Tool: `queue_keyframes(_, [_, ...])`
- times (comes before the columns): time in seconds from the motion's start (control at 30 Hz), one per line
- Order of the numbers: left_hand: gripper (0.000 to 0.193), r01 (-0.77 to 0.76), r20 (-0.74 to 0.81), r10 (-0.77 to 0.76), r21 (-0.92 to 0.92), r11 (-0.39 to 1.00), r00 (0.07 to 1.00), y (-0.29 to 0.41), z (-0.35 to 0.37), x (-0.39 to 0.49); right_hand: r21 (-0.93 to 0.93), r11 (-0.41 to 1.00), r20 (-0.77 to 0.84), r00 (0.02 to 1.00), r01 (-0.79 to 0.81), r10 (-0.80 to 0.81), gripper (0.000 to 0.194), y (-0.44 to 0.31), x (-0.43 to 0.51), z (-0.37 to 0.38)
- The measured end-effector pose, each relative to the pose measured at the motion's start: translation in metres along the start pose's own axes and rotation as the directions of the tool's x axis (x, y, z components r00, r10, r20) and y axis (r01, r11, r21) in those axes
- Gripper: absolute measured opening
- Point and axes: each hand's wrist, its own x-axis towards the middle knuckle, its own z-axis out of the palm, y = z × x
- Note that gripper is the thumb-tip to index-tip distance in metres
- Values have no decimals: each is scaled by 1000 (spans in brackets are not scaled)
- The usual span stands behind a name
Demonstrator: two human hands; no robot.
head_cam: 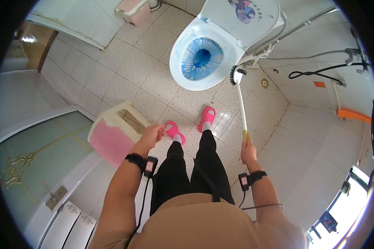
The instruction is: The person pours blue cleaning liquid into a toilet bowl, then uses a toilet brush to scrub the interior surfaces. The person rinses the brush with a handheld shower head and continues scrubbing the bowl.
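Observation:
My right hand (248, 149) grips the yellow-green end of a long white toilet brush (241, 105). Its head of dark bristles points away from me, close to the front right rim of a white toilet (178, 70); from this angle I cannot tell whether they touch. Blue liquid streaks the bowl, with a darker blue pool at its bottom. The toilet lid (218, 23), which bears a cartoon sticker, is raised. Over the floor near a pink and cream plastic stool (112, 137), my left hand (152, 135) holds nothing, its fingers loosely curled.
A pink bin (134, 12) stands beyond the toilet's left side. A door with frosted glass (50, 162) is at my left. Hoses (311, 56) and an orange shelf (353, 115) are on the right wall. A floor drain (264, 83) lies right of the brush.

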Motion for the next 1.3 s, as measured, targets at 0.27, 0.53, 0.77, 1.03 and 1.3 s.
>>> queue_keyframes(0.27, [30, -36, -172, -40, -417, 908, 984, 16, 78, 164, 54, 998, 60, 997, 46, -49, 52, 23, 27, -20])
queue_keyframes(0.53, [24, -149, -373, -118, -614, 776, 920, 38, 118, 227, -5, 1000, 90, 996, 30, -30, 52, 45, 65, -47])
queue_keyframes(0.77, [21, -137, -411, -166, -613, 778, 897, 53, 113, 246, 29, 992, 23, 992, 123, -124, 51, 59, 79, -56])
queue_keyframes(1.03, [7, -155, -430, -168, -620, 769, 887, 46, 103, 270, 31, 999, 100, 995, -14, 11, 54, 73, 79, -47])
queue_keyframes(1.3, [5, -141, -351, -128, -646, 750, 927, 46, 102, 270, 44, 995, 108, 991, -85, 80, 54, 75, 77, -43])
